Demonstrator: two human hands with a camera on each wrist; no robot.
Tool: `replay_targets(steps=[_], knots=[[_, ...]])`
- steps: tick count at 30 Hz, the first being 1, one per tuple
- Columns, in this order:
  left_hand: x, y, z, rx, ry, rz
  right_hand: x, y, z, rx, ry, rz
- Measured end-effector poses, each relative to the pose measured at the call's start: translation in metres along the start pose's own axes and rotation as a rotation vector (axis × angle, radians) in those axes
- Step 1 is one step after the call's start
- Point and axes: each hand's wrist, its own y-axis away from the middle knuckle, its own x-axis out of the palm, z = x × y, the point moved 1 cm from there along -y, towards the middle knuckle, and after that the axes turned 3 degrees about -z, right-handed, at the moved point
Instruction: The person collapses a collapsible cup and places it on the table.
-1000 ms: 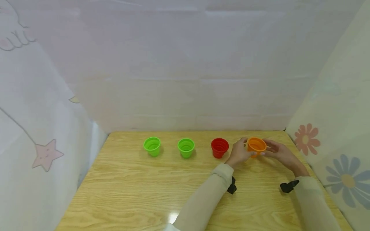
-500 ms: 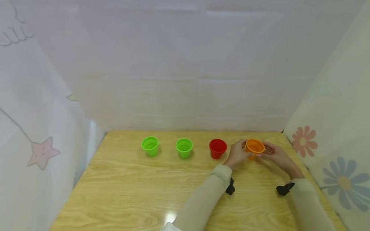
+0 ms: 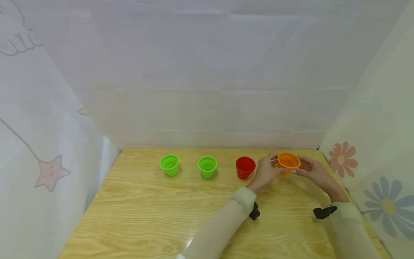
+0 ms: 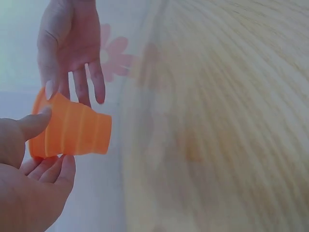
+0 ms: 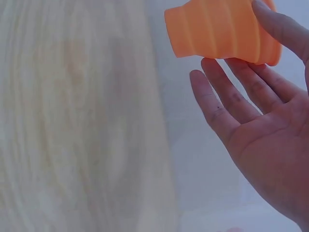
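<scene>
An orange ribbed collapsible cup [image 3: 289, 160], mouth up, is held between both hands at the right end of a row of cups. My left hand [image 3: 267, 172] grips its left side, the thumb on the near wall and the fingers curled beneath in the left wrist view. From the other side my right hand [image 3: 318, 176] pinches it between thumb and fingertips, its lower fingers [image 5: 212, 99] spread away from the wall. In both wrist views the cup's narrow base stands off the wooden table [image 4: 231, 145].
Left of the hands a red cup [image 3: 245, 167] stands upright, close to the left hand. Farther left are two green cups, the middle one [image 3: 207, 167] and the outer one [image 3: 169, 165]. A pale cloth wall [image 3: 207, 108] rises behind the table, with another flowered wall [image 3: 381, 144] at the right.
The orange cup has risen slightly and shifted a little right of the red cup, with both hands still holding it. The other cups keep their places; the head view shifts slightly.
</scene>
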Motion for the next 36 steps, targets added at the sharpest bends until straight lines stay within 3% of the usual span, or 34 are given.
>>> replay_targets(steps=[6,10,15,20,29,36], knots=[[-0.022,0.01,-0.017,0.034,0.003,0.033,0.001,0.003,0.022,-0.062,-0.081,-0.012],[-0.041,0.014,-0.024,0.09,0.022,0.045,0.007,0.005,0.044,-0.093,-0.12,-0.023],[-0.071,0.026,-0.026,0.151,0.028,0.055,0.027,0.008,0.078,-0.143,-0.149,-0.05],[-0.105,0.047,-0.026,0.166,0.013,0.062,0.053,0.007,0.101,-0.19,-0.202,-0.045],[-0.159,0.083,-0.012,0.199,-0.033,0.052,0.105,0.001,0.12,-0.245,-0.28,-0.043],[-0.186,0.1,0.009,0.205,-0.083,0.019,0.145,-0.009,0.123,-0.267,-0.35,-0.029]])
